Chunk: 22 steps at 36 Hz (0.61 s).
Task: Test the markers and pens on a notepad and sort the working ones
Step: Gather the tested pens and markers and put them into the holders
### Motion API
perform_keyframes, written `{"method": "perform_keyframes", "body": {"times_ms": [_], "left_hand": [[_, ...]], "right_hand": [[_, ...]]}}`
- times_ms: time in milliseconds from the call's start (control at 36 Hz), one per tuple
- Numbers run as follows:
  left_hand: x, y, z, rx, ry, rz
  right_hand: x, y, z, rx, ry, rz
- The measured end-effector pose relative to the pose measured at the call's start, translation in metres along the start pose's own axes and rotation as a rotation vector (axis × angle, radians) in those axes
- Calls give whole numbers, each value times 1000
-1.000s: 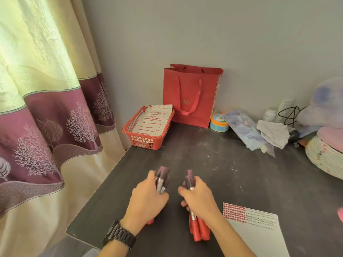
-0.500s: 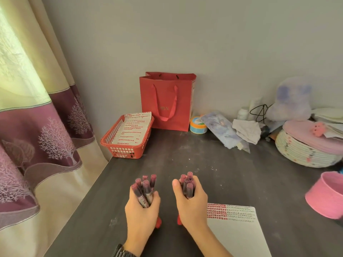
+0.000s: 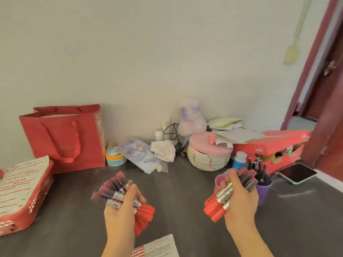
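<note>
My left hand (image 3: 122, 210) grips a bundle of red markers (image 3: 118, 193) with red caps, lifted above the dark table and fanned toward the upper left. My right hand (image 3: 241, 201) grips a second bundle of red markers (image 3: 220, 199) and holds it at the pink cup (image 3: 220, 179), which it partly hides. A purple cup (image 3: 264, 190) full of dark pens stands just right of that hand. The notepad (image 3: 157, 246), covered in red test marks, lies at the bottom edge between my forearms.
A red basket (image 3: 24, 210) holding marked paper sits at the left edge. Along the wall stand a red gift bag (image 3: 63, 138), a small tub (image 3: 115, 156), a woven basket with pink lid (image 3: 207, 156), a red box (image 3: 269, 149) and a tablet (image 3: 297, 172).
Both hands lifted their marker bundles off the table and moved apart, the right one over to the pink cup. The view swung right, bringing the cups, red box and doorway into sight.
</note>
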<state>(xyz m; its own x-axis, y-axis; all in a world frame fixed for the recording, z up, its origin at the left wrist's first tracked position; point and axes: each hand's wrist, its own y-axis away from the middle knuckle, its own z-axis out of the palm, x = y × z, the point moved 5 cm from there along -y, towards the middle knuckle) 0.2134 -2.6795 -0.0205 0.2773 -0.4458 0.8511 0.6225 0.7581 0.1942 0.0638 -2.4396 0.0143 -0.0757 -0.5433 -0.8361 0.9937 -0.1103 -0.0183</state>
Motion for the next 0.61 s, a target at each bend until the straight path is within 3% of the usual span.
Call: {"method": "perform_keyframes", "body": {"times_ms": [111, 333, 611], "left_hand": [[-13, -9, 86, -63, -50, 148], [-72, -30, 233, -238, -6, 83], [-125, -32, 249, -240, -316, 172]], "right_hand": [[-30, -46, -22, 129, 5, -129], [-23, -100, -7, 75, 309, -347], [7, -113, -16, 18, 516, -416]]}}
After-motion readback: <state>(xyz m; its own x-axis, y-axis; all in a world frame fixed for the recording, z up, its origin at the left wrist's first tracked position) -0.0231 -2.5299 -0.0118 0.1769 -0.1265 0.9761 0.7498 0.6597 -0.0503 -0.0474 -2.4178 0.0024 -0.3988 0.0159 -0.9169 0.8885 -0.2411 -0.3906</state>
